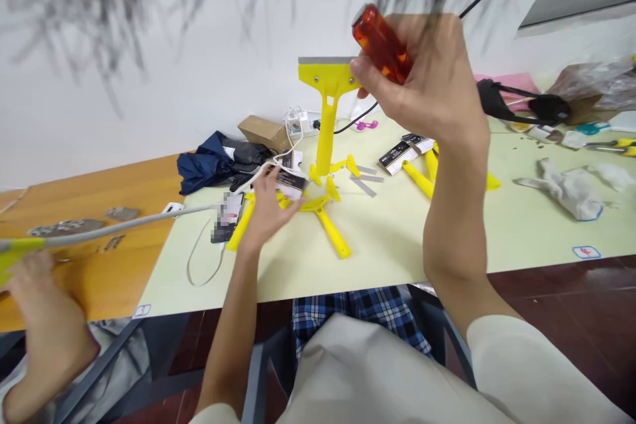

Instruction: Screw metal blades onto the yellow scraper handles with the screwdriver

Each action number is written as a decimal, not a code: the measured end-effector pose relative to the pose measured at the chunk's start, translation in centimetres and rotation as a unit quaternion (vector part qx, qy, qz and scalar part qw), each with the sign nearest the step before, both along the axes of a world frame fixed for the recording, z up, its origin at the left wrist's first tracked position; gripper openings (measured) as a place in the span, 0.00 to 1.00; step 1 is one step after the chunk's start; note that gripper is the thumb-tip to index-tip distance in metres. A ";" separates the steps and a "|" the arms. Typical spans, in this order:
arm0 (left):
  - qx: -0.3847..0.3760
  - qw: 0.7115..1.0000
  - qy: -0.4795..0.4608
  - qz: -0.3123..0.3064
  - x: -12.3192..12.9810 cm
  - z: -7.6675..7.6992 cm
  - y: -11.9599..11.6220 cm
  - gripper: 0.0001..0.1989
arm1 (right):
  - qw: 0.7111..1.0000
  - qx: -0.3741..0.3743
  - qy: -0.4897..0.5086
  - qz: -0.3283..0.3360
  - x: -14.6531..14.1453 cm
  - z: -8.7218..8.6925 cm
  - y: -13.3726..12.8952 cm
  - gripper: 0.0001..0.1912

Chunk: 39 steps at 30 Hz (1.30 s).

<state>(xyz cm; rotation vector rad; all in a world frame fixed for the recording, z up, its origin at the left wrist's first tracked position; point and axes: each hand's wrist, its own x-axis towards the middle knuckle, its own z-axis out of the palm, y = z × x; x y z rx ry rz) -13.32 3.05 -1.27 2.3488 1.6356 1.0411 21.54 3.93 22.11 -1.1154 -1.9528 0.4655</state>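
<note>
My right hand [432, 73] is raised, closed round the red translucent handle of a screwdriver [380, 43]; its shaft is hidden. Thumb and finger of that hand also pinch a corner of a yellow scraper [328, 106], whose grey blade faces up and handle hangs down. My left hand [268, 209] is over the table with fingers spread, close to a black-and-white package [291, 182] and some yellow parts. Small yellow pieces [352, 165] and loose grey blades [365, 179] lie below the raised scraper. Another yellow scraper [332, 232] lies in front of them.
A co-worker's hand [40, 278] at left holds a yellow-ended grey pole [134, 222] across the orange table. A phone [227, 217], white cable, dark blue cloth [206, 162] and cardboard box [263, 132] sit left. Packaged scrapers [417, 175] and white gloves [571, 189] lie right.
</note>
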 end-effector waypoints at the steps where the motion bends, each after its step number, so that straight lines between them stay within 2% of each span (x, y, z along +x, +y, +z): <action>1: -0.011 0.999 -0.013 -0.040 1.5 -0.4 -0.9 0.51 | 1.000 0.022 -0.002 -0.016 0.0 0.0 0.0 0.11; 3: -0.042 0.990 -0.037 -0.127 4.9 -1.4 -2.4 0.51 | 0.995 0.090 -0.011 -0.051 0.1 -0.2 0.1 0.12; 6: -0.085 0.968 -0.056 -0.230 9.5 -2.7 -3.5 0.58 | 0.987 0.124 -0.056 -0.083 0.4 -0.3 0.1 0.17; 9: -0.039 0.969 -0.071 -0.231 12.9 -3.4 -2.7 0.64 | 0.980 0.131 -0.081 -0.123 1.0 -0.3 0.1 0.22; 13: 0.057 0.972 -0.117 -0.196 15.0 -3.3 -0.4 0.66 | 0.968 0.179 -0.058 -0.168 2.0 -0.3 0.1 0.22; 16: 0.108 0.968 -0.153 -0.165 15.0 -3.0 0.4 0.63 | 0.970 0.154 -0.044 -0.182 2.4 0.0 -0.1 0.20; 19: 0.156 0.965 -0.168 -0.130 14.2 -2.5 0.2 0.61 | 0.982 0.108 -0.039 -0.149 2.1 0.1 -0.4 0.18; 23: 0.188 0.965 -0.158 -0.093 13.3 -1.7 -0.6 0.63 | 0.987 0.121 -0.038 -0.101 0.4 0.0 -0.6 0.14; 30: 0.261 0.947 -0.168 -0.082 12.9 -0.6 -0.6 0.61 | 0.997 0.043 -0.037 -0.052 -1.9 -0.6 -0.2 0.14; 34: 0.251 0.951 -0.171 -0.063 12.6 -0.7 -0.2 0.61 | 1.000 0.013 -0.023 -0.015 -2.4 -1.2 0.8 0.17; 39: 0.222 0.959 -0.176 -0.024 12.2 -0.7 0.1 0.64 | 0.997 -0.036 -0.053 0.035 -2.7 -1.9 1.9 0.17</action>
